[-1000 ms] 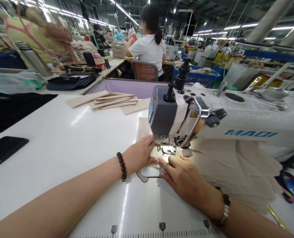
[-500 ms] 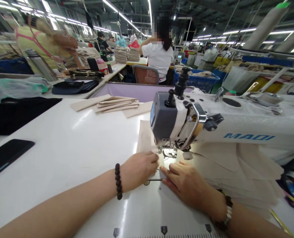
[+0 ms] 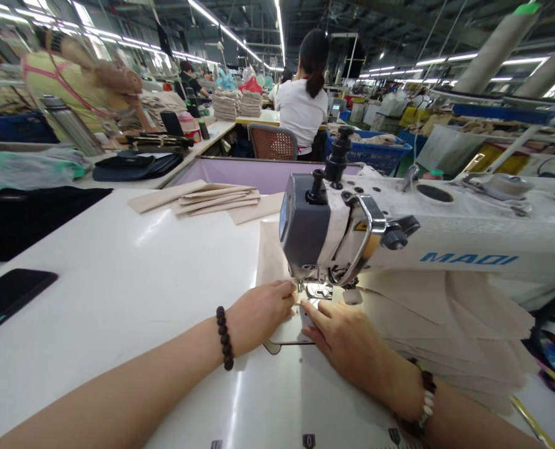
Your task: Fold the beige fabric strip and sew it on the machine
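A sewing machine (image 3: 310, 224) stands in front of me, its lit presser foot (image 3: 319, 290) just beyond my fingertips. A beige fabric piece (image 3: 270, 252) lies left of the needle area, running partly under the machine head. My left hand (image 3: 261, 315) is closed at the near end of this piece, fingertips together beside the presser foot. My right hand (image 3: 347, 337) rests on the machine bed just right of it, index finger stretched toward the presser foot and thumb apart. Beige fabric pieces (image 3: 413, 305) lie beneath the machine arm, beside that hand.
Folded beige pieces (image 3: 219, 198) lie at the table's far edge. A phone (image 3: 15, 299) and black cloth (image 3: 34, 218) are on the left. Ahead, a person in a white top (image 3: 300, 106) stands near a chair (image 3: 272, 142). A blue bin (image 3: 375, 149) stands behind the machine.
My left hand has moved slightly away from me and left, with the fabric's near end shifting toward the presser foot. More of the machine bed shows between my hands.
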A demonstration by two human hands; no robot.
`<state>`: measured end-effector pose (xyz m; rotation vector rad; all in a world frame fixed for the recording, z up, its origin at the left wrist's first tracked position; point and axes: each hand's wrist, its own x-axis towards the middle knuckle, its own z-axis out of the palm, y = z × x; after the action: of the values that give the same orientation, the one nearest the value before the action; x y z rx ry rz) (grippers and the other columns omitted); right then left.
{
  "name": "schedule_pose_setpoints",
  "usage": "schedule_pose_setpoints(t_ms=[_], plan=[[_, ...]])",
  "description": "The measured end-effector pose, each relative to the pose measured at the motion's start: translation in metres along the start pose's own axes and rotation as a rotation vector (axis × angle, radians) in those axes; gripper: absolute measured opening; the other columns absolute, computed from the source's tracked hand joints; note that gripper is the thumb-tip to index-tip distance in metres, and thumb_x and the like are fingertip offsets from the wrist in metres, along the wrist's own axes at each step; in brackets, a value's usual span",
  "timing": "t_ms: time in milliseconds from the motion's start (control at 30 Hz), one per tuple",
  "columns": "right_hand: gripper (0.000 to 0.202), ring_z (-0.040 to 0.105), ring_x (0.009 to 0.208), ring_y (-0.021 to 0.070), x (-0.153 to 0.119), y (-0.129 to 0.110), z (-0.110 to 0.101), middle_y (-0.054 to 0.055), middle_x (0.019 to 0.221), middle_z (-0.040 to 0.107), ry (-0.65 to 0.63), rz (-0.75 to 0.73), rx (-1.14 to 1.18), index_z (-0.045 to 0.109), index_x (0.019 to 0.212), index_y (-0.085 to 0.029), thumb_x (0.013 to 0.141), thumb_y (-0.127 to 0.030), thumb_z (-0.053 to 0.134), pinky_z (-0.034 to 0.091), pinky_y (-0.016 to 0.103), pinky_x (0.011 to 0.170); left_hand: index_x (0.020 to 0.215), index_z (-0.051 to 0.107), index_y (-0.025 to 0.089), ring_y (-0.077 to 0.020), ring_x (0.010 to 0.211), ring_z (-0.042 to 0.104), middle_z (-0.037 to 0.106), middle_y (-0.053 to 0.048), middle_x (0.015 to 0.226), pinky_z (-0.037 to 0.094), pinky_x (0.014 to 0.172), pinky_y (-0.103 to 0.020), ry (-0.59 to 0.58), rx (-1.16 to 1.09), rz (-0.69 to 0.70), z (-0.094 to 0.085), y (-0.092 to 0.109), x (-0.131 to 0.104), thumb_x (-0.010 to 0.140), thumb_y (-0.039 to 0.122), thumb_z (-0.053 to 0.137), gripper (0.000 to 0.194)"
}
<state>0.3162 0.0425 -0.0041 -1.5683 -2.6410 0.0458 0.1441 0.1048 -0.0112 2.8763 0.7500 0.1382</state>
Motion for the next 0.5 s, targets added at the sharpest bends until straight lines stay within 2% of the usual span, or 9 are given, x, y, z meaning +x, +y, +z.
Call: schedule_pose_setpoints(t_ms=[100, 200, 500], plan=[[0.037, 0.059, 0.074, 0.0211, 0.002, -0.0016, -0.0028, 0.005, 0.092, 0.064, -0.017, 0.025, -0.006, 0.048, 0.119, -0.014, 0.086, -0.029, 0.05, 0.039, 0.034, 0.058, 0.087, 0.059, 0.011, -0.0169, 0.091, 0.056, 0.058, -0.006, 0.092, 0.046, 0.084, -0.026, 0.012, -0.029, -0.05, -0.0039, -0.0016, 0.0023, 0.088, 0.012, 0.047, 0.013], [0.031, 0.059, 0.074, 0.0211, 0.002, -0.0018, -0.0045, 0.005, 0.091, 0.064, -0.022, 0.031, 0.019, 0.051, 0.115, -0.015, 0.086, -0.028, 0.05, 0.039, 0.034, 0.059, 0.092, 0.059, 0.009, -0.0191, 0.092, 0.057, 0.058, -0.008, 0.096, 0.048, 0.084, -0.029, 0.019, -0.058, -0.107, -0.0064, -0.0043, 0.0046, 0.087, 0.012, 0.048, 0.012], [0.028, 0.059, 0.075, 0.02, 0.0018, -0.0009, -0.0001, 0.005, 0.088, 0.064, -0.003, 0.038, 0.061, 0.051, 0.113, -0.016, 0.087, -0.027, 0.049, 0.038, 0.031, 0.06, 0.097, 0.058, 0.009, -0.0217, 0.097, 0.057, 0.061, -0.008, 0.101, 0.047, 0.088, -0.033, 0.05, -0.081, -0.132, -0.0065, -0.0092, 0.0082, 0.085, 0.011, 0.052, 0.014]])
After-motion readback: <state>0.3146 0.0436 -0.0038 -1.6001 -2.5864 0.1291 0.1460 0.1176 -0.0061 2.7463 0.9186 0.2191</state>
